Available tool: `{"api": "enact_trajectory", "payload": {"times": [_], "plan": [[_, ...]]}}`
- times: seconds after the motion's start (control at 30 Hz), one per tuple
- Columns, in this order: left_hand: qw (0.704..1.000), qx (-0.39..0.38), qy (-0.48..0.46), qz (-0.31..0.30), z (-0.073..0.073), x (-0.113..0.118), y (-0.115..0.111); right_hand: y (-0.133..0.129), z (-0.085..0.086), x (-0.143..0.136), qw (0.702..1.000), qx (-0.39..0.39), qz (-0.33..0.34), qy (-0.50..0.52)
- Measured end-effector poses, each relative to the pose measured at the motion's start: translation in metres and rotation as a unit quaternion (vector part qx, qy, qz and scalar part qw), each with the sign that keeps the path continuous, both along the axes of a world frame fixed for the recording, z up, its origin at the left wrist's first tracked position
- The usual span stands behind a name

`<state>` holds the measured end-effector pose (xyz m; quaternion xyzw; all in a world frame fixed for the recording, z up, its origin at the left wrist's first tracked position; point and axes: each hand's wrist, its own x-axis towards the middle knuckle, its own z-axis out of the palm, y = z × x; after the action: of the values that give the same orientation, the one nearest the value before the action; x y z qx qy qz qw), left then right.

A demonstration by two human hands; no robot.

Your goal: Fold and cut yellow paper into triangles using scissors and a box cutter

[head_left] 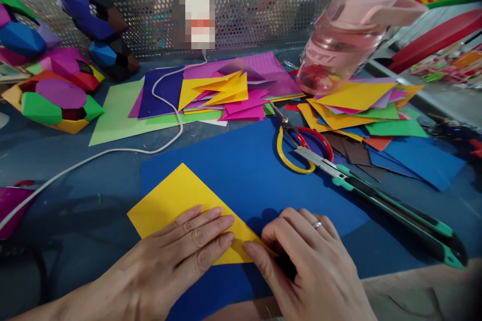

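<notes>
A sheet of yellow paper (176, 195) lies on a larger blue sheet (222, 160) in front of me, one of its corners pointing away. My left hand (181, 251) rests flat across the yellow paper with its fingers stretched out. At the paper's right end, my right hand (305, 256), with a ring on one finger, pinches the edge between thumb and curled forefinger. The right corner of the paper is partly hidden by that hand.
A box cutter (391, 205) and red-and-yellow-handled scissors (297, 145) lie to the right. Folded paper pieces (350, 105) and coloured sheets (116, 110) sit behind, near a pink bottle (339, 35). A white cable (124, 150) crosses the left; folded paper models (60, 95) stand there.
</notes>
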<state>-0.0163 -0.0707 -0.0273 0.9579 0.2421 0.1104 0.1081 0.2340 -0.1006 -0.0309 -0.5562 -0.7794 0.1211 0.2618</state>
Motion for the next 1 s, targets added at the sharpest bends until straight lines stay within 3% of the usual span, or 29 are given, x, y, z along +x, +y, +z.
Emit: {"api": "enact_trajectory", "payload": {"times": [0.27,0.5,0.73,1.0], "plan": [[0.999,0.024,0.027,0.002,0.006,0.004,-0.001,-0.001,-0.003,-0.002,1.0,0.014,-0.012,-0.014],[0.995,0.093,0.026,0.012,0.016,0.013,-0.005,0.0,-0.003,-0.008,0.998,0.04,-0.031,-0.039],[0.993,0.111,0.036,-0.005,0.01,0.01,-0.006,-0.002,-0.003,-0.005,0.996,0.054,-0.058,-0.031],[0.995,0.087,0.039,0.006,0.003,0.01,-0.009,-0.006,-0.001,0.01,0.999,0.009,-0.03,0.006]]}}
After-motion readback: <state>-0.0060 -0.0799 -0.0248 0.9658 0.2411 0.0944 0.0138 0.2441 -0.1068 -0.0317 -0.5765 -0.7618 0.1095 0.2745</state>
